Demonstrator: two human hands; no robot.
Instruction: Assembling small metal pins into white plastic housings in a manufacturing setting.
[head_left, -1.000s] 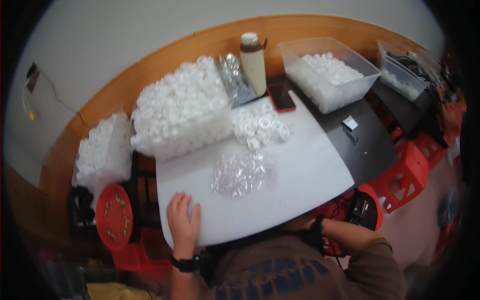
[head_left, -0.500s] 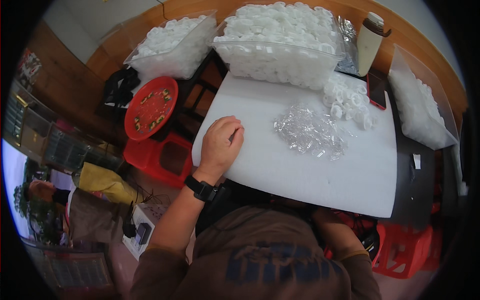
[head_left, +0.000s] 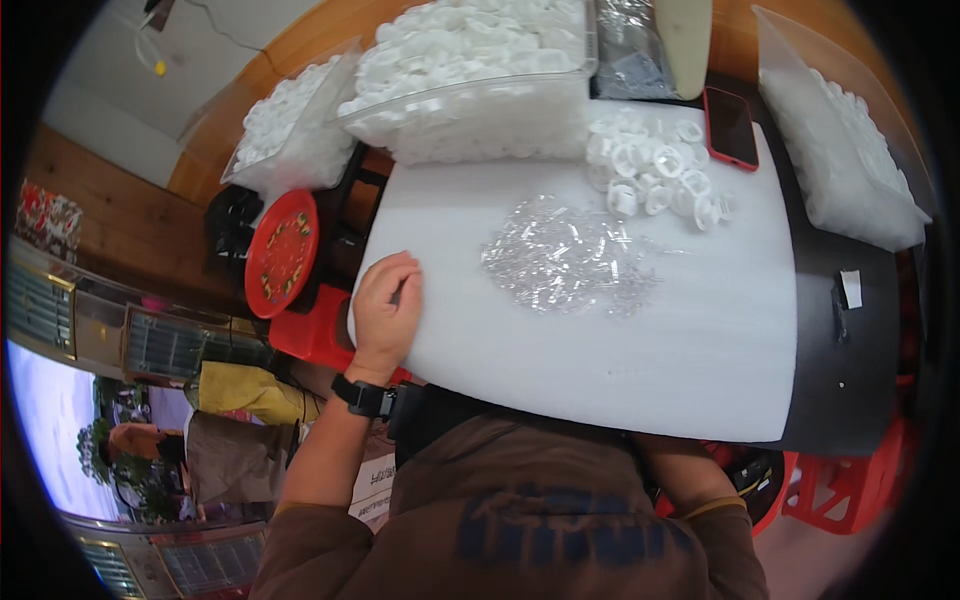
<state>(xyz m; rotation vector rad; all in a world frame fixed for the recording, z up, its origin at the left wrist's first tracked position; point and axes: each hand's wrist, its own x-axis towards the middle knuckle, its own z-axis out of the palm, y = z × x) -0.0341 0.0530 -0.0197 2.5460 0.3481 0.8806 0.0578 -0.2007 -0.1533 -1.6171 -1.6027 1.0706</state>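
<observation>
My left hand (head_left: 388,312) rests on the left edge of the white board (head_left: 690,350), its fingers curled in and the thumb lying along them. The inside of the fist is hidden, so I cannot see whether it holds anything. A black watch (head_left: 364,397) is on that wrist. To the hand's right lies a loose pile of small clear plastic pieces (head_left: 570,260). Behind that pile is a heap of white plastic rings (head_left: 660,165). My right forearm (head_left: 688,468) goes under the board's front edge, and the right hand is out of sight.
Clear bins of white rings stand at the back (head_left: 470,120), far left (head_left: 320,150) and right (head_left: 850,190). A red-edged phone (head_left: 732,128) lies near the rings. Left of the board are a red round tray (head_left: 283,253) with small pieces and a red stool (head_left: 315,330).
The whole view has shifted, so the board and bins sit differently in the picture. My left hand keeps its curled pose on the board's left edge; my right hand stays hidden.
</observation>
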